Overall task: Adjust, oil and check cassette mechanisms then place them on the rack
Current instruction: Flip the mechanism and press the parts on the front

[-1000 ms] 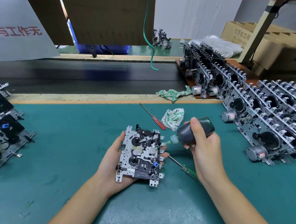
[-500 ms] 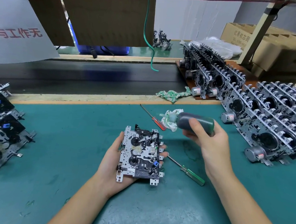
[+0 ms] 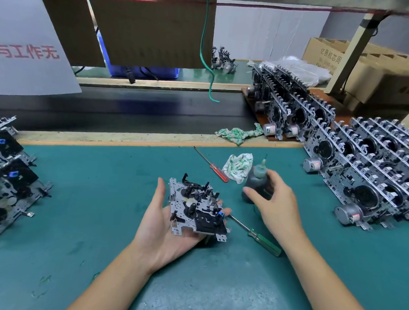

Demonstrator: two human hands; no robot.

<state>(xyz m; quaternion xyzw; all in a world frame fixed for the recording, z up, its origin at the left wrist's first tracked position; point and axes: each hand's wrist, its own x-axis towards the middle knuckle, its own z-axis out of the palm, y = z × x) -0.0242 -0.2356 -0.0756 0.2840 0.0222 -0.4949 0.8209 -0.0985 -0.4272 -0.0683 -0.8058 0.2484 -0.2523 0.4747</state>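
Note:
A metal cassette mechanism (image 3: 196,206) with black parts lies tilted in my left hand (image 3: 161,228). The palm faces up, the thumb runs along its left edge and the fingertips show at its right edge. The dark oil bottle (image 3: 256,181) stands upright on the green mat (image 3: 97,196), nozzle pointing up, just right of the mechanism. My right hand (image 3: 276,206) wraps it from the right, thumb low on its front. Rows of finished mechanisms stand on the rack (image 3: 368,177) at the right.
A green-handled screwdriver (image 3: 263,241) lies under my right hand. A red-handled screwdriver (image 3: 212,166) and a patterned rag (image 3: 238,166) lie behind the bottle. More mechanisms (image 3: 5,180) are stacked at the left edge. A black conveyor belt (image 3: 130,108) runs across the back.
My right hand drew the oil bottle away from the mechanism, turned it upright and lowered it onto the mat. My left hand tilted the mechanism slightly.

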